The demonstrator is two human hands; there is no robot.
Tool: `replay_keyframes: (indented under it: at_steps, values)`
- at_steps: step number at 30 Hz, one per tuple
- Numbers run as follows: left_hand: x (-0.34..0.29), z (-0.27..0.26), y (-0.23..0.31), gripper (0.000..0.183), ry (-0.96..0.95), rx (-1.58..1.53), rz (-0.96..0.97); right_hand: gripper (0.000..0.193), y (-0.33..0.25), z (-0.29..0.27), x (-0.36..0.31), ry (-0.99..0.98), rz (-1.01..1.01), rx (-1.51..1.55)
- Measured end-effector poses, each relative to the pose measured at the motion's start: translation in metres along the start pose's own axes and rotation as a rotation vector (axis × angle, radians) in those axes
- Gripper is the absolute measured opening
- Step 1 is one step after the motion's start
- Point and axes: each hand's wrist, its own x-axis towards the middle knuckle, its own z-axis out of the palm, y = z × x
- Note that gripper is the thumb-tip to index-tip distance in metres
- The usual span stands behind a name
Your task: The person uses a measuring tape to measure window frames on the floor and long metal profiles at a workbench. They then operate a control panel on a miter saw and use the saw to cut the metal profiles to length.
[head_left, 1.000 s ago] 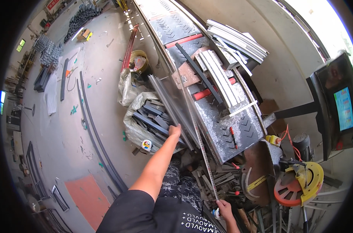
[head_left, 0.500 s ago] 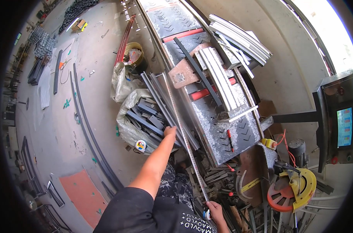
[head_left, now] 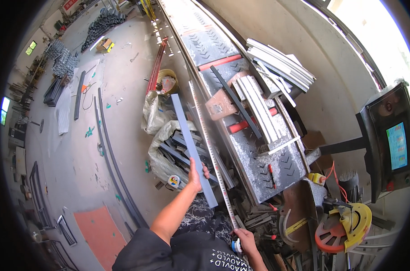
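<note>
My left hand (head_left: 197, 178) is wrapped round a long flat grey metal profile (head_left: 185, 135), lifted at a slant above an open bag (head_left: 154, 152) of grey profile offcuts. Near my waist, my right hand (head_left: 247, 242) grips a tape measure (head_left: 236, 246). Its pale blade (head_left: 206, 131) is pulled out far forward, running between the bag and the machine bed. Several longer grey profiles (head_left: 224, 170) lie beneath and beside the blade. A second round tape measure (head_left: 173, 181) rests at the bag's near edge.
On the right runs a machine bed (head_left: 254, 178) bearing white profiles (head_left: 258, 110), a dark bar (head_left: 234, 99) and a red marker (head_left: 271, 176). A yellow-and-red saw guard (head_left: 347, 228) and a control screen (head_left: 396, 144) stand farther right. A bucket (head_left: 169, 81) sits beyond the bag.
My left hand, low among the offcuts before, now holds a grey profile raised over the bag. My right hand keeps the tape measure near my waist. The whole view has shifted slightly.
</note>
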Motion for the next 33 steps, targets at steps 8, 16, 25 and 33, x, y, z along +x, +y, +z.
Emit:
replay_keyframes:
  at_steps: [8, 16, 25, 33]
  values:
    - [-0.030, 0.049, 0.003, 0.060, -0.161, -0.054, 0.052, 0.024, -0.019, -0.003, -0.009, -0.054, 0.002, -0.063]
    - [-0.059, 0.069, 0.006, 0.060, -0.182, -0.001, 0.098, 0.027, -0.017, -0.010, -0.012, -0.087, -0.018, -0.070]
    - [-0.085, 0.103, 0.029, 0.058, -0.207, -0.082, 0.194, 0.029, -0.041, -0.014, -0.024, 0.021, -0.196, -0.291]
    - [-0.119, 0.142, 0.067, 0.056, -0.381, -0.123, 0.389, 0.030, -0.100, -0.032, -0.046, 0.042, -0.399, -0.526]
